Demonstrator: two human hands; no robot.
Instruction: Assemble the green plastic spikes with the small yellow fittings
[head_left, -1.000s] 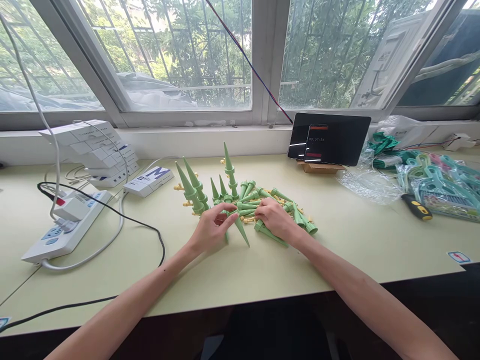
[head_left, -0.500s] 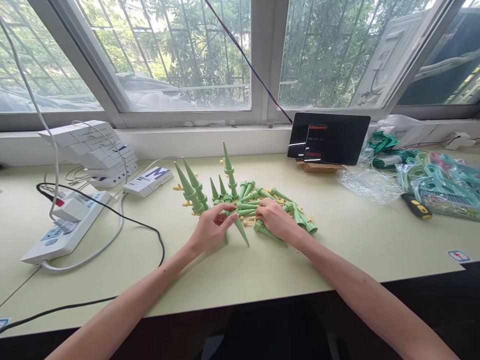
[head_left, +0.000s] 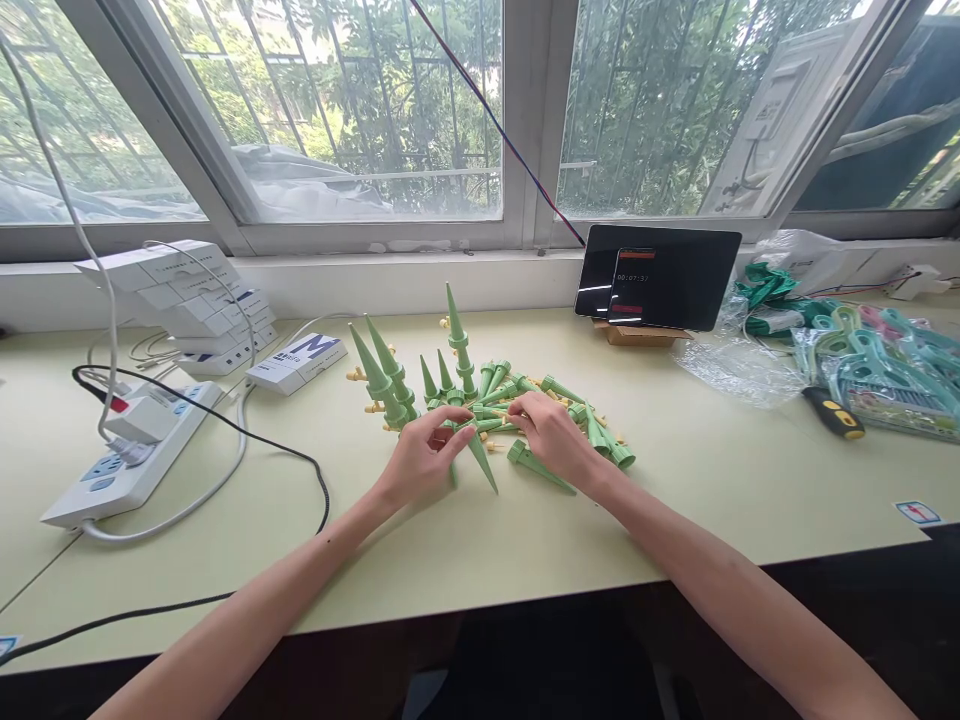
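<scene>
we think we are in a workroom or an office, but we cannot tell which. we see one long, pale desk (head_left: 585, 550) under big windows (head_left: 322, 110), with green leaves (head_left: 465, 130) outside. on the desk we see a power strip (head_left: 150, 470) with plugs (head_left: 133, 450) in it, a pile of white boxes (head_left: 202, 310), and a phone (head_left: 630, 288) in front of a tablet (head_left: 697, 280). we also see lots of green plastic spikes (head_left: 487, 411), a black and yellow handle (head_left: 832, 413), and plastic things in clear bags (head_left: 889, 370).

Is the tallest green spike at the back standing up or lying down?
Standing up: the green spike has its sharp tip on top and its wider part underneath.
</scene>
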